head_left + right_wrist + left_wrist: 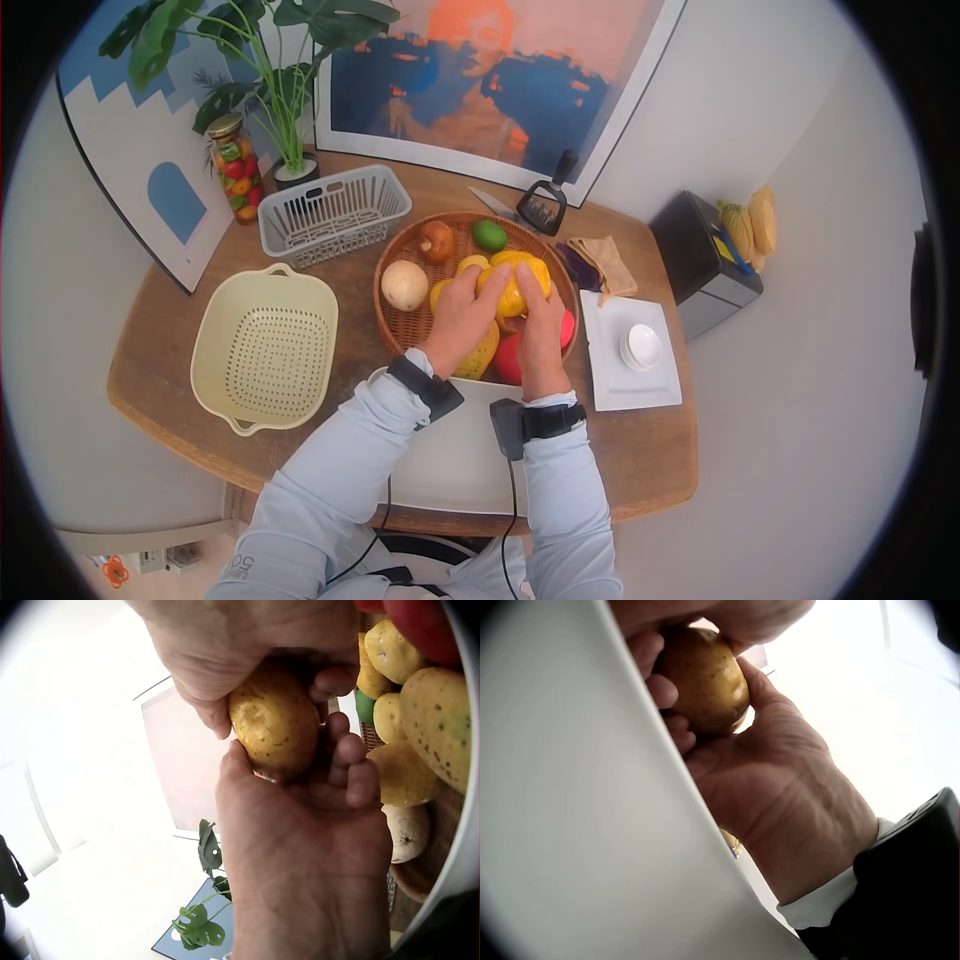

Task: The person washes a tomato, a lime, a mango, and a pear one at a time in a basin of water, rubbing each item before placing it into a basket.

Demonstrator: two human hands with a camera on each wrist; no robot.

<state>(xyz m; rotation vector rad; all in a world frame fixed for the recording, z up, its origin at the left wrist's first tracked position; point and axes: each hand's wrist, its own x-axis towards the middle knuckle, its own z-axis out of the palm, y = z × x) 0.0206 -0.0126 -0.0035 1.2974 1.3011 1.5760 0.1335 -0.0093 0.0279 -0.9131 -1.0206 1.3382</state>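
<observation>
Both hands hold a yellow-brown potato (274, 724) between them, above a round wicker basket (383, 320). My left hand (463, 318) cups it from the left and my right hand (541, 335) from the right, thumbs on its near side. In the left wrist view the potato (705, 679) lies among the curled fingers of both hands. Below, the basket carries a brown onion (437, 242), a pale round vegetable (405, 286), a green fruit (489, 235), a speckled yellow fruit (480, 358) and red produce (508, 358), partly hidden by the hands.
A white tray (450, 460) lies before the basket. Left are a cream colander (207, 345) and a grey plastic basket (335, 215). Behind stand a grater (543, 208) and a knife (490, 202); right, a white plate (635, 390) bears small white bowls (642, 346).
</observation>
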